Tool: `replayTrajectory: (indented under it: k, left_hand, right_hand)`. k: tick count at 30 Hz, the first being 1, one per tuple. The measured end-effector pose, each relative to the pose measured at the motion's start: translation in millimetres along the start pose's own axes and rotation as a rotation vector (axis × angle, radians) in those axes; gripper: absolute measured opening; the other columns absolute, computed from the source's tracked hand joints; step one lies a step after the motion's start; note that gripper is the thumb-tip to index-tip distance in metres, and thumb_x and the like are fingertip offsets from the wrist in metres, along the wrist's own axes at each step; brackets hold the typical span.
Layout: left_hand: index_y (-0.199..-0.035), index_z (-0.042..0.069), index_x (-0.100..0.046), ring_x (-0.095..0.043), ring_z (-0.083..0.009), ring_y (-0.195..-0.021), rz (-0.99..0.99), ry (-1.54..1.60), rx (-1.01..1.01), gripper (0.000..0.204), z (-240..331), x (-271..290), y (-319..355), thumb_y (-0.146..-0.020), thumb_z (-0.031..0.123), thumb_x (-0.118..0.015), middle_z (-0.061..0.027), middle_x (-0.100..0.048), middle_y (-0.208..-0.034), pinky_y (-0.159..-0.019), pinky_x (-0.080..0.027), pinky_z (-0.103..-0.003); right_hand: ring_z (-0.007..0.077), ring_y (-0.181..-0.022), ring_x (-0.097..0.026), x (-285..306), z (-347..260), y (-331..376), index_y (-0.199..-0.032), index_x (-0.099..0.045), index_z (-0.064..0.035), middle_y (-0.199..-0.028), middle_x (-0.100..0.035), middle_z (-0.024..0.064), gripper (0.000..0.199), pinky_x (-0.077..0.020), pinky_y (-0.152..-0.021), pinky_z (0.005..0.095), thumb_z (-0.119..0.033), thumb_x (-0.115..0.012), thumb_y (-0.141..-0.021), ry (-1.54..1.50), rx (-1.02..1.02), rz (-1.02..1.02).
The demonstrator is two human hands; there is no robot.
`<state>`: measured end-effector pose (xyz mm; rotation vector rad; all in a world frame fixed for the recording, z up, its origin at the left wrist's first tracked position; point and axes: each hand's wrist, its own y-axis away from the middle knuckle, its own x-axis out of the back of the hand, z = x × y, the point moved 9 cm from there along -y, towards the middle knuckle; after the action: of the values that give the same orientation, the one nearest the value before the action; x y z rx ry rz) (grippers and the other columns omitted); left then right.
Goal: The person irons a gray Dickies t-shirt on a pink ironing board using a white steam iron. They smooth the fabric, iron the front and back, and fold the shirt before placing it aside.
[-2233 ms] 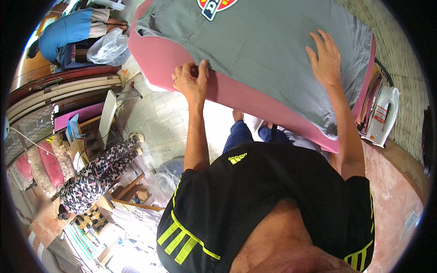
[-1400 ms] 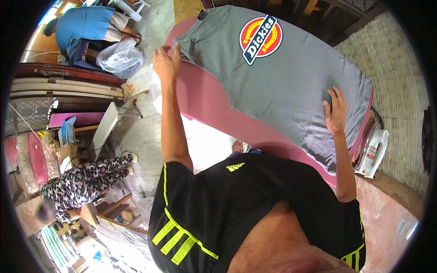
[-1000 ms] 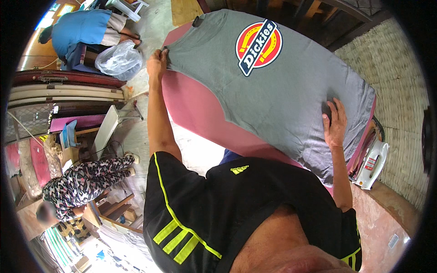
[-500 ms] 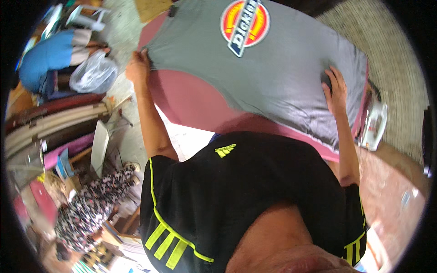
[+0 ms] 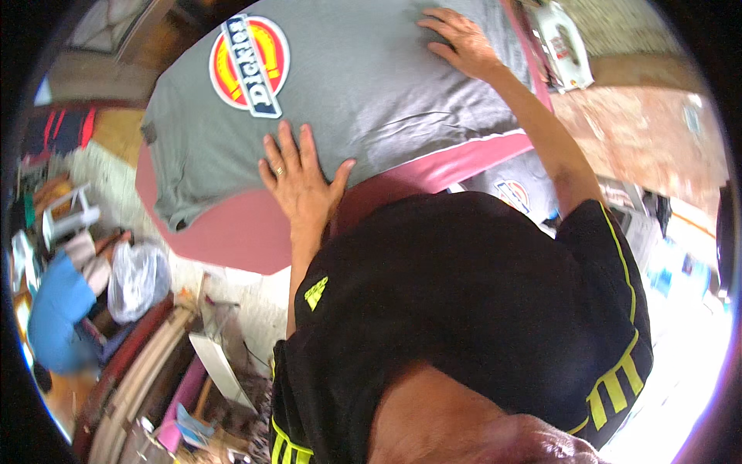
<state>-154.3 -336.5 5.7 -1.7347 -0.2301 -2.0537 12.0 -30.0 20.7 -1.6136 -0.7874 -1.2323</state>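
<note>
Grey T-shirt (image 5: 371, 93), round yellow-red chest print, lies apparently flat, faintly creased.

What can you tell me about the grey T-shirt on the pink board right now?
The grey T-shirt looks like soft knit cotton, spread front up on the pink ironing board, faintly creased near its lower edge. A round red-and-yellow emblem with a dark blue band sits on the chest. The left hand presses flat on its near edge; the right hand lies flat farther along.

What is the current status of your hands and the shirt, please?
Left hand flat, open on grey printed cotton T-shirt. Right hand flat on its far part. Shirt spread on pink padded board. Nothing on top.
</note>
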Motion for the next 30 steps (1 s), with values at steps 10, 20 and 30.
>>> replayTrajectory:
  k: [10,20,30]
  left_hand:
    - [-0.154,0.016,-0.037,-0.018,-0.0428,-0.149,0.035,-0.026,-0.060,0.089,12,1,0,-0.085,0.067,-0.059,-0.0147,-0.022,-0.164,-0.116,-0.016,-0.061]
    - [-0.137,0.007,-0.052,-0.027,-0.0420,-0.145,-0.018,-0.043,0.113,0.072,18,14,-4,-0.086,0.057,-0.063,-0.0193,-0.035,-0.154,-0.112,-0.022,-0.063]
    - [-0.151,0.014,-0.040,-0.017,-0.0459,-0.149,0.188,0.026,0.098,0.083,135,-35,-48,-0.088,0.066,-0.053,-0.0198,-0.024,-0.161,-0.113,-0.015,-0.069]
  right_hand:
    - [0.0315,-0.147,-0.028,0,-89,66,-0.147,-0.045,-0.0236,-0.157,-0.035,0.0054,0.062,-0.0263,-0.118,0.0533,-0.050,-0.060,-0.093,-0.048,-0.127,-0.086]
    - [0.0356,-0.142,-0.035,47,18,175,-0.142,-0.049,-0.0112,-0.152,-0.040,0.0161,0.059,-0.0323,-0.114,0.0525,-0.036,-0.065,-0.091,-0.048,-0.483,0.038]
    - [0.0316,-0.146,-0.031,-2,92,7,-0.148,-0.044,-0.0141,-0.157,-0.035,0.0100,0.058,-0.0302,-0.113,0.0545,-0.042,-0.055,-0.098,0.061,-0.257,0.083]
